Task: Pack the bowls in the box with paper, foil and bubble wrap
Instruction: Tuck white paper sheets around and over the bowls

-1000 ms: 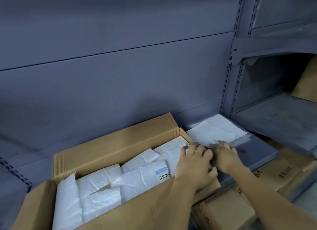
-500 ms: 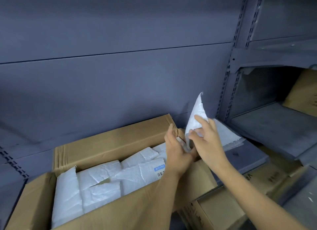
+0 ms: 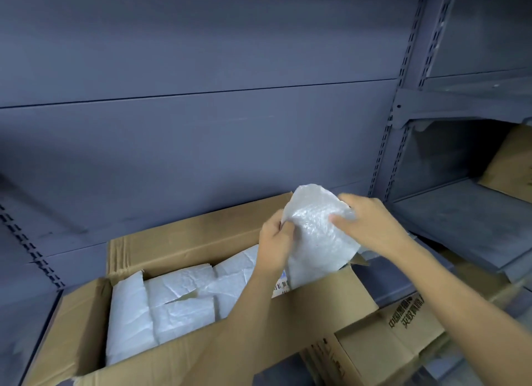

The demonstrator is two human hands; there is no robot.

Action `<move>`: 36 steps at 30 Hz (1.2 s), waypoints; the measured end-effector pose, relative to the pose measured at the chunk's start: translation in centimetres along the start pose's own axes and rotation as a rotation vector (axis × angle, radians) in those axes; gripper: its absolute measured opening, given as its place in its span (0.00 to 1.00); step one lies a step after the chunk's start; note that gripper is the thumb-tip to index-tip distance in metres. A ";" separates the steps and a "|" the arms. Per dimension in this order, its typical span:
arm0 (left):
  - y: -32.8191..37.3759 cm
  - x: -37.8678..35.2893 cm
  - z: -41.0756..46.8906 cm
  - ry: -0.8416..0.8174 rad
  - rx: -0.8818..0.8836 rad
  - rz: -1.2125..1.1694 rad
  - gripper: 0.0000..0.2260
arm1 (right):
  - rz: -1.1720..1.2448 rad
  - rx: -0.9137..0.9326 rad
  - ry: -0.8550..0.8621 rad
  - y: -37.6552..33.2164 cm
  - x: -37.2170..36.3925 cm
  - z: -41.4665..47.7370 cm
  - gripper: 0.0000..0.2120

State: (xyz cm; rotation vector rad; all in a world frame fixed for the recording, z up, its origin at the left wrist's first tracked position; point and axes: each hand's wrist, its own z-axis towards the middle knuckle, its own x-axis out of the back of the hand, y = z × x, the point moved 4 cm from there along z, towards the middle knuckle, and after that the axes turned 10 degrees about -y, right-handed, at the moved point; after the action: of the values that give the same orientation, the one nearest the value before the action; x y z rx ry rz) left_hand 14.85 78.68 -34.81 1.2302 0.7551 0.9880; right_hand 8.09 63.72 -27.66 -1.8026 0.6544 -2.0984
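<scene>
An open brown cardboard box [image 3: 184, 241] sits on the grey shelf, filled with several white paper-wrapped bundles [image 3: 184, 293]. Over its right end I hold up a sheet of clear bubble wrap [image 3: 316, 241]. My left hand [image 3: 273, 244] pinches the sheet's left edge. My right hand [image 3: 371, 224] grips its upper right part with fingers curled round it. No bare bowl shows; the bundles' contents are hidden.
Grey metal shelving [image 3: 466, 218] stands to the right, with a cardboard box [image 3: 515, 164] on its shelf. More printed cartons [image 3: 408, 331] lie below my right forearm. The grey back panel [image 3: 201, 141] rises behind the box.
Both hands have lifted a sheet from the pile at the box's right end and raised it; it now hangs spread between them over the box.
</scene>
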 end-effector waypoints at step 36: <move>-2.6 -11.1 2.3 0.033 0.492 -0.974 0.18 | -0.117 -0.087 -0.083 1.3 -3.3 2.3 0.11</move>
State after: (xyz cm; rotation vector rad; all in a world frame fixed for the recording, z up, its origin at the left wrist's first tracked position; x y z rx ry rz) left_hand 12.93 67.47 -37.32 1.0387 1.4836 0.0100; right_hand 10.79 63.92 -30.85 -2.0088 0.6421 -2.0840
